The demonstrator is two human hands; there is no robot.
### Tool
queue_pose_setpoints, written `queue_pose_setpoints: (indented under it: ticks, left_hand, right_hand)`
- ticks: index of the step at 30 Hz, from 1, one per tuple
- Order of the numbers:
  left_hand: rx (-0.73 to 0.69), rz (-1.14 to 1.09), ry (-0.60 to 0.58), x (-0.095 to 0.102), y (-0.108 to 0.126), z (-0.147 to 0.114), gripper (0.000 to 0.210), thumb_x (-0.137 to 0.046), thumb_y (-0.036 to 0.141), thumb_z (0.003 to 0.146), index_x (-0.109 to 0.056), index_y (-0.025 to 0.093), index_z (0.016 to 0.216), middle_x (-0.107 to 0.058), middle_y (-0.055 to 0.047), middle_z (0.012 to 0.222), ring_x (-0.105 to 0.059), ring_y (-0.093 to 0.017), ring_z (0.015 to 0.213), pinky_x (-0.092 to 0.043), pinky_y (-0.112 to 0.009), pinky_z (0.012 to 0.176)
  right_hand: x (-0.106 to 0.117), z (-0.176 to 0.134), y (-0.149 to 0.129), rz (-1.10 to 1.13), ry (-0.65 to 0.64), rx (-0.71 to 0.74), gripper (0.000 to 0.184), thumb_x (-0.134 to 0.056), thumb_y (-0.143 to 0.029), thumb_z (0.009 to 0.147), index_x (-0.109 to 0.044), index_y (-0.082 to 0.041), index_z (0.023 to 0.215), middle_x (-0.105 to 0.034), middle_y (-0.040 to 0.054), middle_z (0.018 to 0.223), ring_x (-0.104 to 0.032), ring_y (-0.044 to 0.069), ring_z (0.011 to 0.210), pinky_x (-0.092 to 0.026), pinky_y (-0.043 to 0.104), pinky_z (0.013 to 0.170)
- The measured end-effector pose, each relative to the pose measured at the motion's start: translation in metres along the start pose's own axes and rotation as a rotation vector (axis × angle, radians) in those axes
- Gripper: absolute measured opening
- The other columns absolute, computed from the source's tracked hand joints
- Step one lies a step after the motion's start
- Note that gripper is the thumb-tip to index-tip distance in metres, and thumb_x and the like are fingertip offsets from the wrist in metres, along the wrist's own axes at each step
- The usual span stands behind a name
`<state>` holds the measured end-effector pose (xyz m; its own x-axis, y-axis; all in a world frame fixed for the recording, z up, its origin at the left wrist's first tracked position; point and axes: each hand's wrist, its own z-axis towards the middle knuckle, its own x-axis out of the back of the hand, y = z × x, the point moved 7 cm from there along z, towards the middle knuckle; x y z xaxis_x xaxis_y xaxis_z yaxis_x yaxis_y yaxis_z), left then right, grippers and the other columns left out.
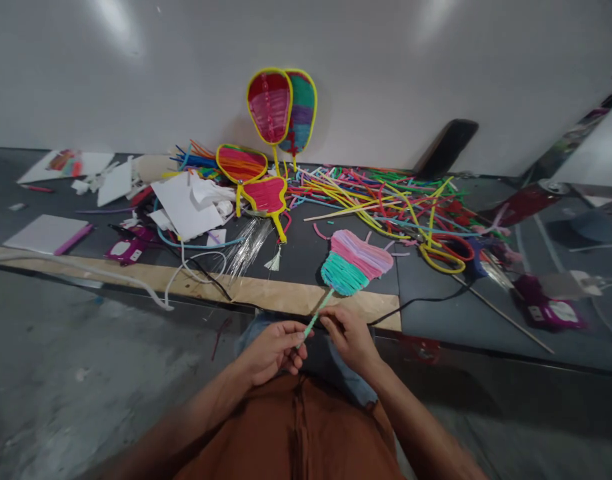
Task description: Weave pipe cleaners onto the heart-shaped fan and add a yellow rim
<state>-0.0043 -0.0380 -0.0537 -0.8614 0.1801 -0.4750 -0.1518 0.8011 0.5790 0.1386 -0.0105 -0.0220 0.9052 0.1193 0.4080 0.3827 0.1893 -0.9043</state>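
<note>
A small hand fan [357,262] made of pipe cleaners, pink and lilac above and turquoise below, extends over the table's front edge. Loose pipe cleaner ends stick out from its upper rim. My left hand [272,352] pinches the lower end of its light green wrapped handle [313,322] between thumb and fingers. Higher up the same handle, just under the fan's head, my right hand [350,337] has its fingertips closed on it. Part of the handle is hidden by the fingers.
Finished fans [270,107] with yellow rims lean on the wall. Loose pipe cleaners [366,193] lie heaped behind my hands, with yellow-handled scissors [442,259] at right. White paper [189,207], cables, a red can [531,200] and a dark phone [449,148] are around.
</note>
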Motion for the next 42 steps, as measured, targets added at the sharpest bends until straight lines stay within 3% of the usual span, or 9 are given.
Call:
queue_pose_setpoints:
  ticks: [4,8,17,22,26,30,34,38,42]
  left_hand:
    - [0.067,-0.098,-0.067,-0.009,0.0,0.004,0.03,-0.067,0.039,0.076,-0.065,0.011,0.088,-0.068,-0.008,0.074,-0.066,-0.015,0.06,-0.054,-0.026,0.054]
    - [0.079,-0.162,-0.115,-0.019,0.002,0.012,0.021,-0.072,0.03,0.073,-0.064,0.011,0.076,-0.065,-0.004,0.067,-0.063,-0.012,0.056,-0.054,-0.025,0.055]
    - [-0.174,-0.001,-0.013,-0.021,0.019,0.019,0.033,-0.077,0.041,0.064,-0.061,0.012,0.068,-0.064,-0.004,0.065,-0.059,-0.011,0.055,-0.051,-0.024,0.057]
    - [-0.099,0.428,0.001,-0.009,0.029,0.013,0.042,-0.066,0.055,0.069,-0.064,0.013,0.068,-0.066,-0.006,0.064,-0.061,-0.014,0.055,-0.048,-0.023,0.05]
    - [-0.346,0.706,0.256,0.013,0.08,-0.003,0.031,-0.066,0.043,0.07,-0.06,0.016,0.056,-0.057,0.001,0.047,-0.05,-0.01,0.043,-0.038,-0.019,0.044]
    - [-0.656,0.68,0.473,0.023,0.127,-0.015,0.028,-0.06,0.036,0.076,-0.062,0.018,0.097,-0.047,0.008,0.047,-0.045,-0.009,0.042,-0.035,-0.018,0.045]
    - [-0.763,0.939,0.656,0.022,0.144,-0.009,0.033,-0.051,0.036,0.082,-0.06,0.02,0.11,-0.046,0.008,0.044,-0.047,-0.011,0.042,-0.035,-0.02,0.046]
    - [-0.864,1.241,0.72,0.013,0.155,0.005,0.041,-0.045,0.037,0.086,-0.054,0.021,0.123,-0.071,-0.003,0.084,-0.066,-0.019,0.081,-0.048,-0.029,0.075]
    - [-1.026,1.418,0.699,0.006,0.17,0.029,0.056,-0.047,0.038,0.084,-0.042,0.012,0.134,-0.047,-0.016,0.137,-0.043,-0.027,0.128,-0.037,-0.041,0.103]
  right_hand:
    - [-0.009,-0.023,0.027,0.323,-0.016,-0.314,0.026,-0.047,-0.04,0.089,-0.06,-0.019,0.098,-0.06,0.0014,0.076,-0.047,0.009,0.046,-0.039,0.021,0.043]
    - [-0.007,-0.04,0.039,0.447,0.035,-0.423,0.031,-0.053,-0.046,0.084,-0.06,-0.017,0.093,-0.059,0.0003,0.074,-0.039,0.006,0.043,-0.031,0.019,0.039]
    - [0.013,-0.041,0.033,0.378,0.093,-0.377,0.032,-0.055,-0.047,0.083,-0.062,-0.018,0.094,-0.061,0.002,0.073,-0.046,0.009,0.049,-0.036,0.02,0.041]
    - [0.043,-0.03,0.024,0.205,0.146,-0.306,0.03,-0.052,-0.043,0.085,-0.062,-0.017,0.097,-0.066,0.0053,0.078,-0.053,0.012,0.052,-0.043,0.023,0.045]
    - [0.082,-0.028,0.026,-0.056,0.299,-0.209,0.026,-0.048,-0.038,0.087,-0.062,-0.018,0.095,-0.066,0.0068,0.08,-0.061,0.017,0.065,-0.05,0.029,0.059]
    - [0.101,-0.011,0.028,-0.334,0.318,-0.076,0.025,-0.044,-0.03,0.088,-0.063,-0.016,0.097,-0.067,0.0113,0.093,-0.062,0.022,0.087,-0.05,0.037,0.079]
    - [0.096,0.036,0.032,-0.444,0.219,0.011,0.029,-0.045,-0.024,0.085,-0.061,-0.016,0.108,-0.063,0.0137,0.109,-0.058,0.024,0.101,-0.05,0.039,0.084]
    - [0.088,0.088,0.039,-0.652,0.127,-0.048,0.039,-0.049,-0.019,0.083,-0.054,-0.013,0.121,-0.056,0.0153,0.123,-0.052,0.025,0.112,-0.044,0.04,0.093]
    - [0.083,0.118,0.038,-0.814,0.083,-0.052,0.038,-0.052,-0.019,0.084,-0.054,-0.015,0.122,-0.055,0.0136,0.123,-0.051,0.026,0.111,-0.04,0.039,0.096]
